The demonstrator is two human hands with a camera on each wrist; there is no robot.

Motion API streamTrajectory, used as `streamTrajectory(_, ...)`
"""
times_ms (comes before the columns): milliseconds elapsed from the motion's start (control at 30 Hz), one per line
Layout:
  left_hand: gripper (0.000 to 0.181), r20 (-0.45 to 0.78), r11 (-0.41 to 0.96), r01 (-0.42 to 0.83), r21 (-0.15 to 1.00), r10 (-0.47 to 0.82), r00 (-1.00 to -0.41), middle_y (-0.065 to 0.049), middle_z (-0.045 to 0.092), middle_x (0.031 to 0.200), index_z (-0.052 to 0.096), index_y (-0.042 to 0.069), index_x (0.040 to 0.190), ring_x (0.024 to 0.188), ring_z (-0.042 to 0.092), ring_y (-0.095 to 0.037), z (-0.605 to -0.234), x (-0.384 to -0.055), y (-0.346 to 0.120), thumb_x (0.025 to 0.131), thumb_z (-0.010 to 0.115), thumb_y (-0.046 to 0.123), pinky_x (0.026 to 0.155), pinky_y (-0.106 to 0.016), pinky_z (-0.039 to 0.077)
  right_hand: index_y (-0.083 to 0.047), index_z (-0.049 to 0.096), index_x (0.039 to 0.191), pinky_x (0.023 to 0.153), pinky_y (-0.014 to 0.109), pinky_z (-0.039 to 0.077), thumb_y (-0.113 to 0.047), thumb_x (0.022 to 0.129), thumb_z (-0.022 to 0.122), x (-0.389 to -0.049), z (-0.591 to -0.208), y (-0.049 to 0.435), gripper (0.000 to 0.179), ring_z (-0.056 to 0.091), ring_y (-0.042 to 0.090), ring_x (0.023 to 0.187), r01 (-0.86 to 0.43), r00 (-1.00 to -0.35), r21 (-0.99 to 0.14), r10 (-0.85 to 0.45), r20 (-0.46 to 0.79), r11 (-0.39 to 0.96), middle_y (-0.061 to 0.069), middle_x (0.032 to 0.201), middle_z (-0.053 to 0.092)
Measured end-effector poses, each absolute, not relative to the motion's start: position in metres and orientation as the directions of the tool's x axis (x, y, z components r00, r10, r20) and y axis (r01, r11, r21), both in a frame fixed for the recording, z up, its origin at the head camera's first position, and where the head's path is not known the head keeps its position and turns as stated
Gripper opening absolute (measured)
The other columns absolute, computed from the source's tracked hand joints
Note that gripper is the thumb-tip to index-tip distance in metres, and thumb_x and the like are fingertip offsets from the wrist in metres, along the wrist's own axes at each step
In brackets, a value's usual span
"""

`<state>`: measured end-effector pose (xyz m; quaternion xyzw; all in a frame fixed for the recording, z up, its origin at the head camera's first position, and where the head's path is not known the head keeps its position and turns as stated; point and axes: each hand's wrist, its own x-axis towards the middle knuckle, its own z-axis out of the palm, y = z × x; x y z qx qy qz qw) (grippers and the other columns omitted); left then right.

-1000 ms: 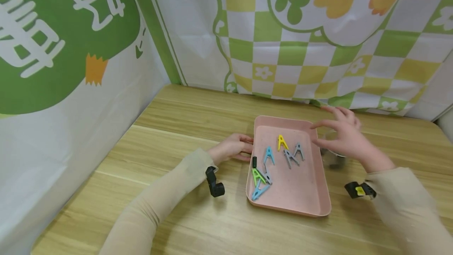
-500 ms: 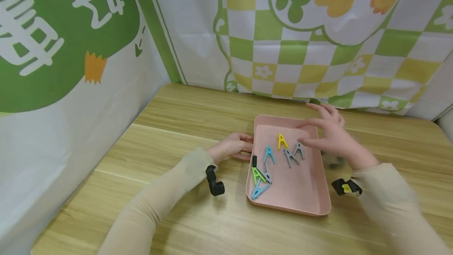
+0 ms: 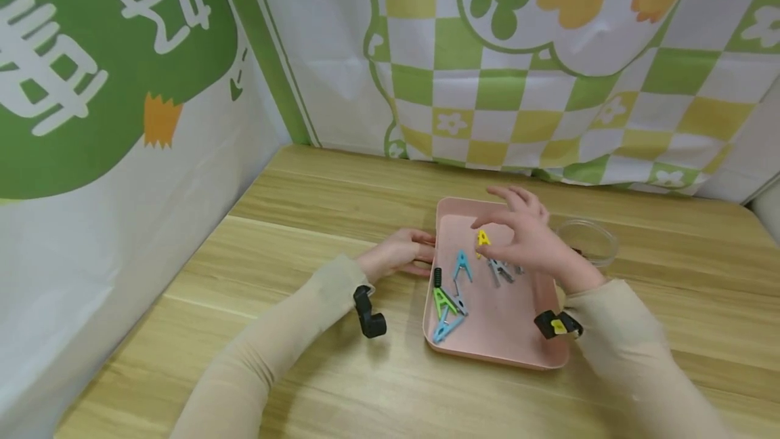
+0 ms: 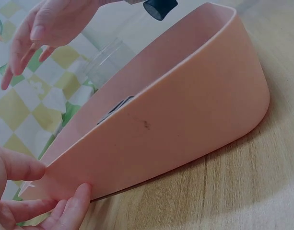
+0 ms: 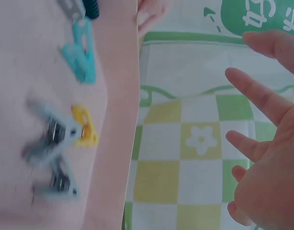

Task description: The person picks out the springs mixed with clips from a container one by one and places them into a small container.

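A pink tray [image 3: 506,330] lies on the wooden table with several spring clothespins in it. A yellow clothespin [image 3: 483,238] and grey clothespins [image 3: 501,271] are partly covered by my right hand [image 3: 524,236] in the head view. That hand hovers over the far part of the tray, fingers spread, holding nothing. To the left lie a blue clothespin [image 3: 462,265], a green one [image 3: 443,302], another grey one and a light blue one [image 3: 448,327]. My left hand [image 3: 397,254] touches the tray's left wall; its extended fingertips rest against the outside in the left wrist view.
A clear round container [image 3: 590,242] stands right of the tray, with something dark in it. A small black coiled piece [image 3: 437,278] lies at the tray's left wall. Behind the table hangs a checked cloth [image 3: 506,93]; a printed sheet [image 3: 183,188] hangs at left.
My right hand has moved left from above the clear container to above the tray, uncovering the container. My left hand, the tray and the clothespins stay in place.
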<state>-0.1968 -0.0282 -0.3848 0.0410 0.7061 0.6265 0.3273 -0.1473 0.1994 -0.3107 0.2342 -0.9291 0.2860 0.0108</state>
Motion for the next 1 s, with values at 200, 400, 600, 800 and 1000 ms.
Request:
streamTrajectory(200,0.048,-0.414,0.216,-0.354,0.91,0.465,-0.782,-0.027,0.053,0.13,0.038,-0.008,0.139,0.118,0.055,-0.035,-0.384,-0.196,-0.029,0.094,0.052,0.003,0.091,-0.042,0.054,-0.017,0.069,0.107,0.105,0.072,0.0,-0.022,0.083,0.073,-0.145,-0.317,0.181,0.025,0.001,0.044,0.141,-0.434,-0.888,-0.553,-0.439,0.133,0.711,0.014,0.154,0.024)
streamTrajectory(400,0.046,-0.41,0.218,-0.347,0.912,0.473,-0.78,-0.027,0.052,0.131,0.038,-0.008,0.138,0.119,0.054,-0.036,-0.383,-0.197,-0.029,0.095,0.05,0.002,0.092,-0.042,0.054,-0.017,0.069,0.108,0.104,0.075,0.003,-0.025,0.084,0.072,-0.147,-0.327,0.164,0.026,0.001,0.044,0.141,-0.412,-0.891,-0.583,-0.444,0.096,0.7,0.013,0.154,0.023)
streamTrajectory(600,0.045,-0.413,0.222,-0.348,0.911,0.473,-0.778,-0.026,0.052,0.131,0.039,-0.007,0.138,0.118,0.055,-0.035,-0.382,-0.196,-0.029,0.096,0.05,0.003,0.091,-0.042,0.054,-0.015,0.07,0.107,0.102,0.075,0.002,-0.02,0.084,0.072,-0.148,-0.34,0.157,0.023,0.003,0.047,0.138,-0.392,-0.894,-0.632,-0.438,0.092,0.669,0.016,0.153,0.025)
streamTrajectory(800,0.046,-0.419,0.217,-0.358,0.908,0.473,-0.776,-0.026,0.051,0.132,0.038,-0.007,0.139,0.12,0.054,-0.036,-0.382,-0.196,-0.028,0.096,0.05,0.003,0.093,-0.043,0.053,-0.015,0.07,0.106,0.102,0.075,0.003,-0.023,0.084,0.072,-0.149,-0.351,0.16,0.023,0.001,0.047,0.138,-0.346,-0.912,-0.665,-0.404,0.073,0.661,0.018,0.152,0.026)
streamTrajectory(1000,0.047,-0.422,0.216,-0.362,0.907,0.464,-0.779,-0.027,0.051,0.132,0.037,-0.007,0.139,0.12,0.054,-0.036,-0.382,-0.195,-0.028,0.096,0.051,0.003,0.093,-0.043,0.053,-0.015,0.071,0.104,0.1,0.076,0.004,-0.021,0.082,0.074,-0.153,-0.362,0.16,0.023,0.002,0.049,0.137,-0.329,-0.915,-0.67,-0.401,0.05,0.666,0.017,0.152,0.027)
